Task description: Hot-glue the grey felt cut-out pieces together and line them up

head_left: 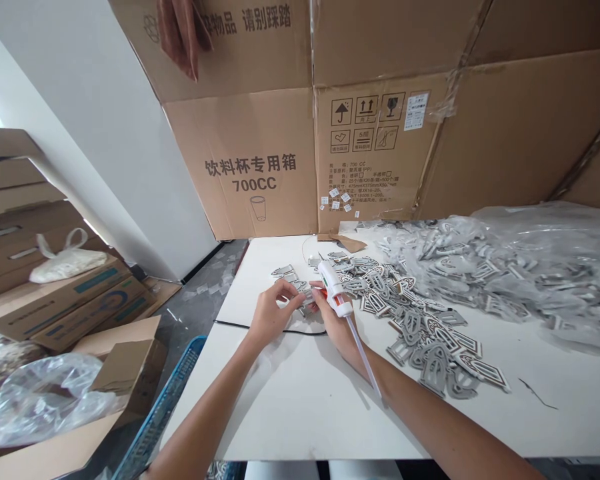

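Note:
My right hand (pixel 334 323) is wrapped round a white hot glue gun (pixel 333 287) with an orange trigger. Its nozzle points away from me, and a long translucent glue stick (pixel 364 357) sticks out of its back end over my forearm. Thumb and forefinger of my left hand (pixel 273 310) pinch together at a small grey cut-out piece (pixel 307 311), close to the right fingertips. My fingers partly cover this piece. Just beyond the left hand lie a few more grey pieces (pixel 283 271) on the white table (pixel 300 413).
A heap of grey and white cut-out pieces (pixel 430 340) spreads to the right, with many bagged in clear plastic (pixel 480 260) behind. A black cord (pixel 300 332) crosses the table. Cardboard cartons (pixel 260 160) stand at the back; a blue basket (pixel 165 407) and open box (pixel 125 373) are left.

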A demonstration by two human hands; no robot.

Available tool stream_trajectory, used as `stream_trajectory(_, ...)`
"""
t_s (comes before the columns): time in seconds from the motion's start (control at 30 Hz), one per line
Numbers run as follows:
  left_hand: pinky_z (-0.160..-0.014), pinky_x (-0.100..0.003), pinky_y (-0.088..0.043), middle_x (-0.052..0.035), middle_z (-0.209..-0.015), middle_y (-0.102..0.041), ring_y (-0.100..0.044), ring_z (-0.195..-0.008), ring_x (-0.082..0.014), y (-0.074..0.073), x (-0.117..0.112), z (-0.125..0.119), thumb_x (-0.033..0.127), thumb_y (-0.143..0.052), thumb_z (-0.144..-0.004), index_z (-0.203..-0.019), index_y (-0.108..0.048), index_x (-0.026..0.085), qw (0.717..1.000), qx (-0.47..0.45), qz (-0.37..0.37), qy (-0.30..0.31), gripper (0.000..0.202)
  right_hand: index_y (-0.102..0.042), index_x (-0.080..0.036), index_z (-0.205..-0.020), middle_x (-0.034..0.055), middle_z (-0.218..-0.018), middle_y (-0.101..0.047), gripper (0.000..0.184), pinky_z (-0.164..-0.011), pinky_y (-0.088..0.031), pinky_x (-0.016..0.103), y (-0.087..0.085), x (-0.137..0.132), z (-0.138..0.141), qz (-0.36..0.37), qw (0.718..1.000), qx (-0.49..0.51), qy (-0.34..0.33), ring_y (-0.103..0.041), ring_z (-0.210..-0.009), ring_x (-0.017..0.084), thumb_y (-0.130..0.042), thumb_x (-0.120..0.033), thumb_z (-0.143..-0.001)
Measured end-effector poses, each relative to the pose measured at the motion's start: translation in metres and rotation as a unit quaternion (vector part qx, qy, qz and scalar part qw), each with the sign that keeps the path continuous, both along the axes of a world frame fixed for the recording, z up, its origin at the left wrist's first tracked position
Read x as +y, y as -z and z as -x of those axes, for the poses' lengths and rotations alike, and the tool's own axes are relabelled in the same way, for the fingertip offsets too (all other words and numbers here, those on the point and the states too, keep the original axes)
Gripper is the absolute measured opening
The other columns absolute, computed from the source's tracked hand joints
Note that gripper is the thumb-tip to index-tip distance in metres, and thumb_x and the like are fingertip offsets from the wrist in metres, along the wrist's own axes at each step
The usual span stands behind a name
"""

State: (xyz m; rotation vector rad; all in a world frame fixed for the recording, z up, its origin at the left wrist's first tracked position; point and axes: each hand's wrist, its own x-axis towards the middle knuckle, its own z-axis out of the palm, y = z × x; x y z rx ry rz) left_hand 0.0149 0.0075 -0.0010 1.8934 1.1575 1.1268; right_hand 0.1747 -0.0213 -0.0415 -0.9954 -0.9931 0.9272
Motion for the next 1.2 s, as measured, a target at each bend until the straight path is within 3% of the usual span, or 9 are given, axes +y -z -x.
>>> stream_trajectory(0.1, -0.063, -0.029, -0.052, -0.0002, -0.074, -0.068, -0.063, -0.066, -0.0166, -0.001, -0.002, -0.002, 0.054, -0.077, -0.085, -0.102, -0.072, 0.021, 0.992, -0.045, 0.104, 0.048, 0.037, -0.075, -0.016, -0.119, 0.0081, -0.093, -0.076, 0.059, -0.066, -0.054, 0.033, -0.005, -0.003, 0.0, 0.005, 1.0, -0.015, 0.008, -0.067, -0.069, 0.019, -0.069, -0.066, -0.089)
stream_trajectory(0.2, -0.061, -0.029, -0.054, -0.0051, -0.084, -0.074, -0.066, -0.072, -0.0187, -0.002, 0.0, -0.002, 0.061, -0.077, -0.083, -0.1, -0.078, 0.019, 0.982, -0.078, 0.166, 0.049, 0.045, -0.075, -0.016, -0.113, 0.0054, -0.082, -0.073, 0.058, -0.063, -0.05, 0.031, -0.008, -0.005, 0.0, 0.013, 0.999, -0.014, 0.03, -0.063, -0.066, 0.018, -0.067, -0.068, -0.09)
stream_trajectory(0.3, -0.072, -0.031, -0.06, -0.008, -0.101, -0.077, -0.069, -0.088, -0.0221, -0.003, 0.004, 0.002, 0.06, -0.082, -0.078, -0.095, -0.081, 0.018, 0.974, -0.147, 0.169, -0.021, 0.045, -0.074, -0.016, -0.101, 0.0059, -0.08, -0.073, 0.055, -0.065, -0.05, 0.031, -0.009, -0.006, 0.002, 0.018, 0.999, -0.021, 0.022, -0.062, -0.065, 0.018, -0.065, -0.069, -0.091)
stream_trajectory(0.37, -0.082, -0.036, -0.063, -0.0084, -0.102, -0.078, -0.071, -0.092, -0.0226, -0.004, 0.007, 0.006, 0.056, -0.088, -0.074, -0.097, -0.08, 0.018, 0.96, -0.203, 0.183, -0.052, 0.046, -0.074, -0.016, -0.093, 0.0051, -0.074, -0.071, 0.053, -0.064, -0.048, 0.031, -0.009, -0.008, 0.003, 0.022, 0.999, -0.042, 0.002, -0.059, -0.061, 0.016, -0.064, -0.068, -0.092)
stream_trajectory(0.5, -0.102, -0.043, -0.06, -0.0106, -0.105, -0.079, -0.074, -0.098, -0.0238, -0.006, 0.008, 0.009, 0.046, -0.095, -0.068, -0.103, -0.08, 0.015, 0.932, -0.286, 0.22, -0.037, 0.05, -0.071, -0.018, -0.077, 0.0, -0.059, -0.059, 0.05, -0.053, -0.039, 0.028, -0.011, -0.017, 0.007, 0.04, 0.994, -0.091, -0.049, -0.05, -0.052, 0.014, -0.064, -0.064, -0.093)
stream_trajectory(0.63, -0.107, -0.046, -0.058, -0.0113, -0.113, -0.079, -0.075, -0.102, -0.0259, -0.009, 0.005, 0.008, 0.047, -0.093, -0.071, -0.109, -0.08, 0.014, 0.937, -0.288, 0.19, -0.046, 0.051, -0.072, -0.018, -0.078, 0.0019, -0.07, -0.066, 0.044, -0.053, -0.038, 0.027, -0.015, -0.023, 0.01, 0.058, 0.99, -0.109, -0.063, -0.05, -0.056, 0.014, -0.067, -0.06, -0.092)
stream_trajectory(0.93, -0.099, -0.047, -0.063, -0.0113, -0.103, -0.082, -0.077, -0.096, -0.026, -0.016, 0.0, 0.004, 0.048, -0.093, -0.071, -0.108, -0.077, 0.014, 0.947, -0.286, 0.142, -0.046, 0.052, -0.075, -0.016, -0.087, 0.0036, -0.072, -0.067, 0.047, -0.052, -0.034, 0.029, -0.014, -0.021, 0.008, 0.058, 0.989, -0.122, -0.061, -0.045, -0.055, 0.013, -0.066, -0.061, -0.093)
stream_trajectory(1.2, -0.095, -0.047, -0.064, -0.0114, -0.104, -0.082, -0.077, -0.099, -0.028, -0.014, -0.002, 0.002, 0.05, -0.091, -0.073, -0.105, -0.077, 0.016, 0.956, -0.264, 0.12, -0.038, 0.049, -0.072, -0.019, -0.078, 0.0049, -0.073, -0.07, 0.05, -0.059, -0.043, 0.031, -0.011, -0.017, 0.007, 0.036, 0.987, -0.154, -0.021, -0.056, -0.06, 0.018, -0.064, -0.066, -0.092)
